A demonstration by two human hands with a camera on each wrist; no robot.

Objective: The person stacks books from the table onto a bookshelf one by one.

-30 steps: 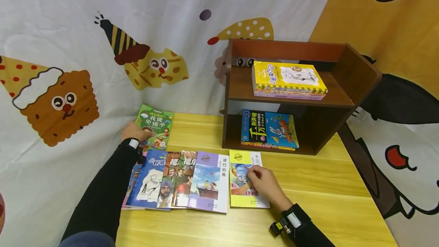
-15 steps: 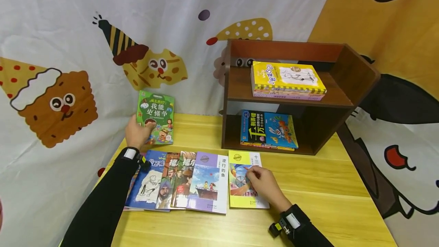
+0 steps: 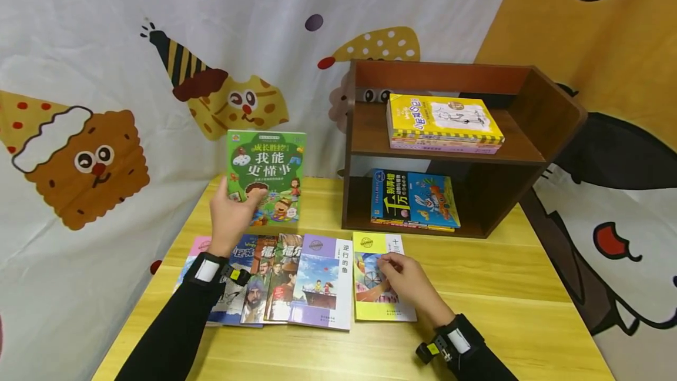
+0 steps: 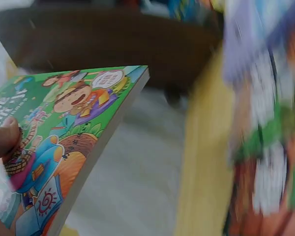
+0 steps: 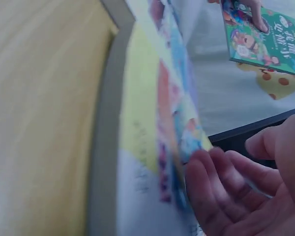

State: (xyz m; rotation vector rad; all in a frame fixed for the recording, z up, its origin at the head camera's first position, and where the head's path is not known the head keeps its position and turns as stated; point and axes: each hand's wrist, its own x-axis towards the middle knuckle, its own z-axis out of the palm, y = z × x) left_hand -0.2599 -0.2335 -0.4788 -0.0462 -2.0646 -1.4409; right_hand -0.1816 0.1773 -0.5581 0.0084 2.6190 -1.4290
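Note:
My left hand (image 3: pixel 233 216) holds a green picture book (image 3: pixel 275 163) upright above the table, thumb across its cover and the other fingers hidden behind. The left wrist view shows the book's (image 4: pixel 83 123) cover and pale page edge close up. My right hand (image 3: pixel 409 284) is over a yellow-and-white book (image 3: pixel 367 290) lying on the table. In the right wrist view its loosely bent fingers (image 5: pixel 199 182) are right at that book's cover, with the thumb apart. Just left lies a purple-and-white book (image 3: pixel 319 281), overlapping a row of several more books.
A brown two-level shelf (image 3: pixel 449 160) stands at the back right. On its upper level is a stack topped by a yellow book (image 3: pixel 446 119); blue-covered books (image 3: pixel 418 199) lie below. A printed cloth (image 3: pixel 296 75) hangs behind the wooden table (image 3: pixel 476 269).
My left hand has lifted the green book off the table's back left and brought it rightward, cover turned toward me. The right hand has barely moved.

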